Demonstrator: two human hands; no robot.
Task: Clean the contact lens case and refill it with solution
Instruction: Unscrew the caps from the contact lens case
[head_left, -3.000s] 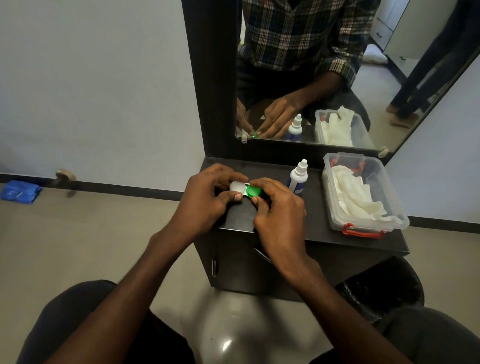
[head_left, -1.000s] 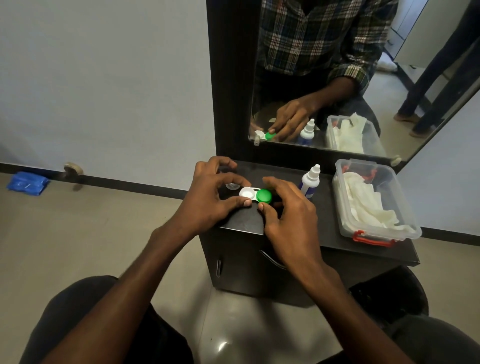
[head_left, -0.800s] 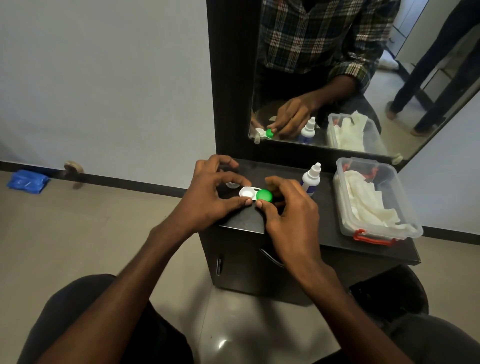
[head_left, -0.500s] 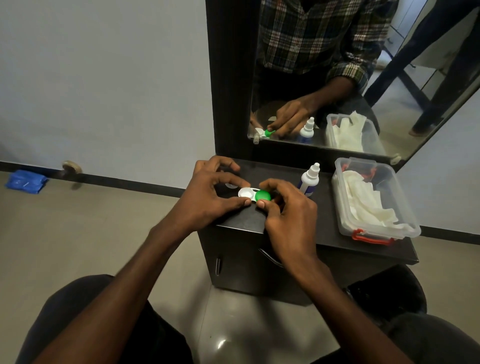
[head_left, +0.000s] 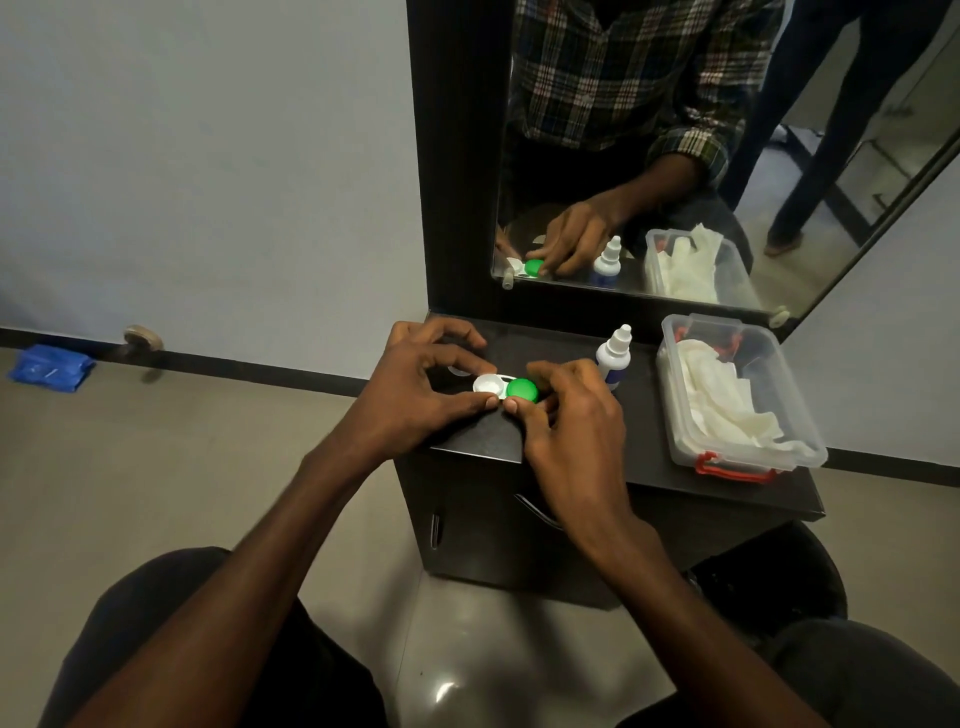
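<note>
So, quick rundown of the dresser top:

Case: the contact lens case (head_left: 503, 388) sits on the dark cabinet top (head_left: 644, 447), near its front left part. Left well is uncapped and shows white, right well has the green cap (head_left: 522, 391) on it.

Left hand (head_left: 415, 400): thumb and forefinger pinch the white end of the case, other fingers curled up above it.

Right hand (head_left: 566, 415): thumb and fingertips wrapped round the green cap, gripping it from the near and right side.

Hands overall: close together, both clamped on the same case, thumbs almost touching at its front edge.

Loose cap: a small pale white cap (head_left: 458, 370) lies on the top just behind the left fingers, partly hidden, so can't say much about it.

Solution: the solution bottle (head_left: 613, 356) stands upright just right of the right hand, white nozzle cap on, bluish label.

Box: a clear plastic box (head_left: 779, 364) with red latches, white tissues (head_left: 717, 400) inside, at the right side of the top, lid off.

Mirror: the mirror (head_left: 857, 104) behind reflects the hands, bottle and box.

Floor: a blue cloth (head_left: 51, 366) lies by the wall, far left.
</note>
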